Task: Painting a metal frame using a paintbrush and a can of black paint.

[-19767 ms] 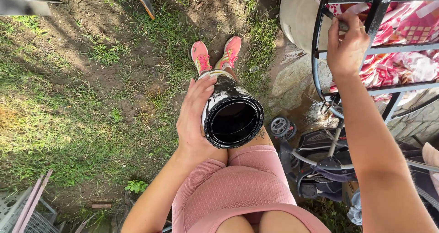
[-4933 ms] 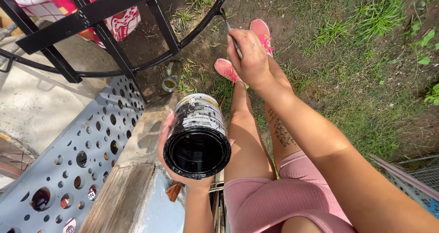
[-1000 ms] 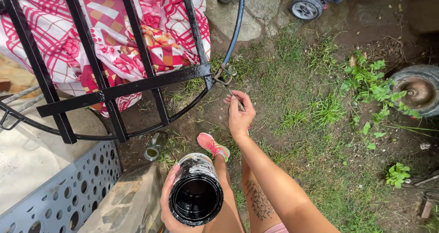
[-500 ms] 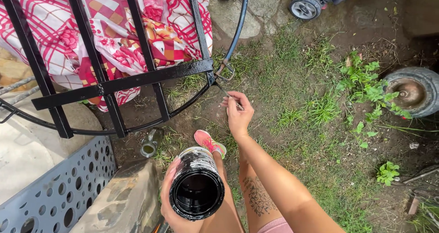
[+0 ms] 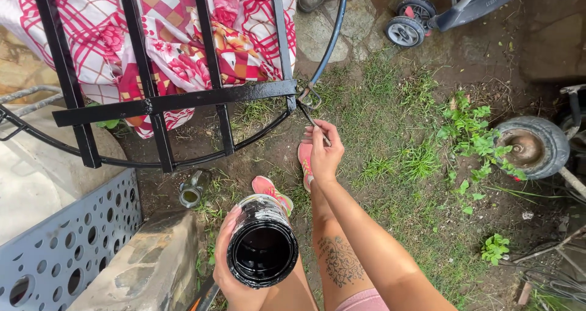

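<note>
My left hand point(image 5: 227, 268) grips an open paint can point(image 5: 262, 249) with black paint inside, held over my knees. My right hand point(image 5: 325, 152) reaches forward and pinches a thin paintbrush point(image 5: 312, 117), whose tip touches the lower right corner of a black metal frame point(image 5: 177, 100). The frame has vertical bars, a flat crossbar and a curved bottom rail. A red, pink and white patterned cloth point(image 5: 177, 36) hangs behind the bars. My feet in pink shoes point(image 5: 271, 192) rest on the grass below.
A grey perforated metal panel point(image 5: 61, 256) and a stone block point(image 5: 146, 268) lie at lower left. A small open jar point(image 5: 192, 192) lies on the ground. A stroller wheel point(image 5: 404, 30) is at top, an old wheel point(image 5: 530, 146) at right, with weeds point(image 5: 470, 134) between.
My right hand has moved up slightly toward the frame corner with the brush. The view shifted a little; the can stays in my left hand.
</note>
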